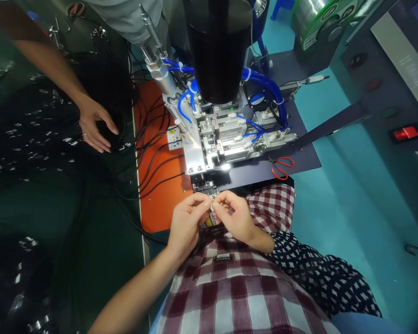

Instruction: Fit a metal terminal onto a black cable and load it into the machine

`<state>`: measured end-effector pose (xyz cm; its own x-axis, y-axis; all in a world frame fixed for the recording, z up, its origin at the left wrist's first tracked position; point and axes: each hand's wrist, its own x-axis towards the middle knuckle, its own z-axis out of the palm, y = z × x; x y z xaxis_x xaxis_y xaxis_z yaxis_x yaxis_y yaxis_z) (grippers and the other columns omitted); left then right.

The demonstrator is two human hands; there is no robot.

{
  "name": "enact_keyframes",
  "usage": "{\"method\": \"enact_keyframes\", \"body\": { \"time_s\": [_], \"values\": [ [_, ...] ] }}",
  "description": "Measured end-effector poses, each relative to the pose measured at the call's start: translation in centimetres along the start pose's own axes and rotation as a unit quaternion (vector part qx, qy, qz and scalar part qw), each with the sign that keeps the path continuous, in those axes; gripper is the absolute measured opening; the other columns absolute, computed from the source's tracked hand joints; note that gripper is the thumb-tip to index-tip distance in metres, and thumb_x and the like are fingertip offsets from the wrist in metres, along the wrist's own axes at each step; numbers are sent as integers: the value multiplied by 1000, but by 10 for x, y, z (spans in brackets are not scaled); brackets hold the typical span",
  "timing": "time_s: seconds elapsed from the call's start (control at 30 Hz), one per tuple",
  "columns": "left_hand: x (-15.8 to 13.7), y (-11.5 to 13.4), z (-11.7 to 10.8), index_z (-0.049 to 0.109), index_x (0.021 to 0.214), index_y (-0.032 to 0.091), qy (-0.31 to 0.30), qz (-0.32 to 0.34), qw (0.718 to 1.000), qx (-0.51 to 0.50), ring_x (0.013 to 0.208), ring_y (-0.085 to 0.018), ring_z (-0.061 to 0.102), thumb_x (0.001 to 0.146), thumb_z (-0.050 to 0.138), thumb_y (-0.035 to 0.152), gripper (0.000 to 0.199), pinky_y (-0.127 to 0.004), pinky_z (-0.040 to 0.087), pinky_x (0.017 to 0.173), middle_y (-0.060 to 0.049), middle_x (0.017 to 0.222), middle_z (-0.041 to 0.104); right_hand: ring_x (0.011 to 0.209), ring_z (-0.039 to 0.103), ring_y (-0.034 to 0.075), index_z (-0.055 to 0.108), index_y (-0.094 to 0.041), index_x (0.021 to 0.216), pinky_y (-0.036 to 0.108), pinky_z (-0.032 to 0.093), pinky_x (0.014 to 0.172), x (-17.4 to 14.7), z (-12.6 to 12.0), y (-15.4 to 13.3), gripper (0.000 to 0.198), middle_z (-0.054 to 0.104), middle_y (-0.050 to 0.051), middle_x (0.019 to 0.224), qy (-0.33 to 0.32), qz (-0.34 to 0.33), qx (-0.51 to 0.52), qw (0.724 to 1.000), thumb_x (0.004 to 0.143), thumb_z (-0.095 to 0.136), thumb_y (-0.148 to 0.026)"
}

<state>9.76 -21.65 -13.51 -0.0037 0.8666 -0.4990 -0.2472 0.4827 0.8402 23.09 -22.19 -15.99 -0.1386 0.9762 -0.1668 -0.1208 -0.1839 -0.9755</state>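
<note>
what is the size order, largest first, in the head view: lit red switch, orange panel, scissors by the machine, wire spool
1. Orange panel
2. Wire spool, partly cropped
3. Scissors by the machine and lit red switch: too alike to rank

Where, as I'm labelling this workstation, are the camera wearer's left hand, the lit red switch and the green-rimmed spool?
Left hand (185,224), head view: back of the hand.
Lit red switch (406,133), head view: glowing face.
Green-rimmed spool (309,17), head view: wound silver wire.
</note>
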Motion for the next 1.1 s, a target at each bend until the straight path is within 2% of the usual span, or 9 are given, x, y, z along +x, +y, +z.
{"method": "enact_keyframes", "body": {
  "time_s": [0.13, 0.2, 0.37, 0.47, 0.7, 0.9, 1.1],
  "values": [
    [1, 2, -3, 70, 82, 14, -27, -7, 1000, 11, 48, -4, 33, 75, 76, 31, 19, -16, 28, 48, 6, 50, 43, 63, 58, 13, 58, -18, 78, 26, 48, 60, 1, -6, -1, 9, 62, 2, 71, 35, -139, -156, 977, 86, 58, -19],
    [2, 3, -5, 71, 84, 14, -39, 0, 999, 18, 50, -4, 37, 75, 76, 29, 18, -16, 32, 49, 6, 52, 45, 66, 59, 14, 58, -18, 78, 27, 49, 63, 1, -7, -1, 8, 64, 3, 73, 41, -163, -184, 969, 86, 58, -18],
    [3, 4, -4, 68, 81, 14, -44, -16, 999, -6, 46, -4, 40, 74, 77, 26, 16, -16, 36, 48, 6, 51, 49, 57, 57, 10, 56, -18, 80, 22, 46, 53, -1, -1, 4, 9, 60, -1, 68, 26, -73, -106, 991, 89, 57, -21],
    [3, 3, -2, 66, 78, 14, -28, -19, 999, -20, 45, -3, 41, 72, 78, 25, 17, -15, 36, 47, 6, 52, 51, 53, 55, 9, 55, -18, 80, 21, 44, 50, -2, 5, 8, 10, 59, -2, 67, 31, -42, -80, 995, 89, 56, -23],
    [9, 5, -5, 66, 75, 14, -8, -20, 999, -25, 43, -2, 39, 70, 79, 25, 18, -12, 33, 44, 6, 51, 51, 59, 58, 10, 63, -17, 85, 22, 46, 55, 8, -8, 5, 7, 64, 1, 73, 6, -40, -109, 993, 87, 62, -24],
    [13, 9, -7, 66, 74, 13, -27, -54, 998, -19, 40, -1, 32, 70, 80, 28, 20, -11, 26, 40, 8, 45, 43, 59, 58, 11, 66, -17, 91, 23, 45, 54, 21, -17, -1, 9, 64, 2, 74, -6, -35, -91, 995, 87, 62, -24],
    [10, 8, -7, 67, 77, 14, -33, -44, 998, -5, 42, -1, 38, 73, 78, 27, 17, -11, 34, 44, 9, 47, 42, 54, 54, 10, 64, -17, 83, 23, 43, 51, 26, -17, -9, 8, 62, 0, 70, -29, -13, -54, 998, 84, 62, -24]
  ]
}}
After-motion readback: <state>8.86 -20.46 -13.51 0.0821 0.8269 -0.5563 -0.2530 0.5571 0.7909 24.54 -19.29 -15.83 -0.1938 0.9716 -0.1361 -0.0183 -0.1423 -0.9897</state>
